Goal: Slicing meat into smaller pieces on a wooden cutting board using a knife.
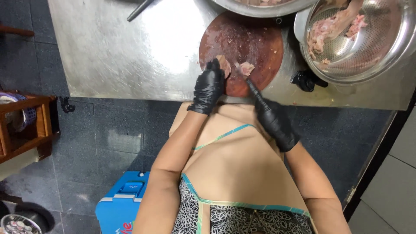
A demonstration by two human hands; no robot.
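Note:
A round reddish wooden cutting board (247, 39) lies on a steel table (121, 52). Two pieces of raw pale-pink meat rest near its front edge: one (225, 65) under my left hand's fingers, a smaller one (247, 68) beside it. My left hand (208, 86), in a black glove, presses on the larger piece. In a black glove too, my right hand (274, 121) grips a knife (245, 78) whose blade points up between the two pieces.
A steel colander-like bowl (390, 47) with raw meat pieces stands at the right, another steel bowl (260, 8) behind the board. A black object (307, 80) lies right of the board. A blue box (121, 203) and a wooden shelf (30, 125) stand on the floor.

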